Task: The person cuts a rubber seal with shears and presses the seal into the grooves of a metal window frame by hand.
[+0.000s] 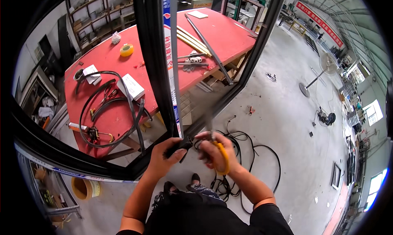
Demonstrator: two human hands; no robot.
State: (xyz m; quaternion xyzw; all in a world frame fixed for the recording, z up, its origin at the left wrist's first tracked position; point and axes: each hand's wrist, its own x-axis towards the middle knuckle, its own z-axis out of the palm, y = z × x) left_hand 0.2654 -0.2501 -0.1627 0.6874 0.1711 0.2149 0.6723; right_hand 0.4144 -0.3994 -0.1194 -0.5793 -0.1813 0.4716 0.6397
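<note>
My left hand (163, 152) is closed around the end of a black rubber sealing strip (186, 145), just below the lower corner of a black window frame (153, 71). My right hand (217, 153) grips scissors with yellow-orange handles (223, 157), close beside the strip's end. Motion smears the blades, which point up, so I cannot tell whether they touch the strip. Long black strip (270, 151) lies in loose coils on the floor below my right hand.
Beyond the frame stands a red-topped table (123, 67) with a black coiled strip (84, 112), yellow tape (126, 50), white boxes (131, 87) and a caulking gun (92, 131). A yellowish bucket (84, 188) sits at the left, and a standing fan (325, 65) at the far right.
</note>
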